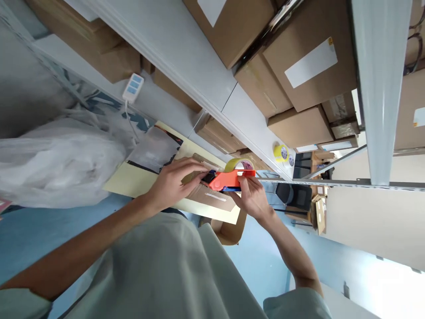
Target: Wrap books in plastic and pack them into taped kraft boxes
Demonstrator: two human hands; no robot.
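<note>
My right hand (253, 195) is wrapped round the rear of an orange and blue tape dispenser (226, 180). A roll of yellow tape (238, 165) is mounted on it. My left hand (175, 180) is at the dispenser's dark front end, thumb and fingertips drawn together in a pinch. What lies between those fingertips is too small to make out. Beneath the dispenser is a brown cardboard box (212, 198), partly hidden by both hands. It rests on a pale yellow board (139, 179) on the bench.
Above the bench runs a grey shelf (212, 84) loaded with cardboard boxes (308, 57). Spare yellow tape (280, 153) sits at the shelf's end. A white power strip (133, 88) lies behind, clear plastic wrap (59, 159) at left. Below the bench edge stands an open carton (232, 230).
</note>
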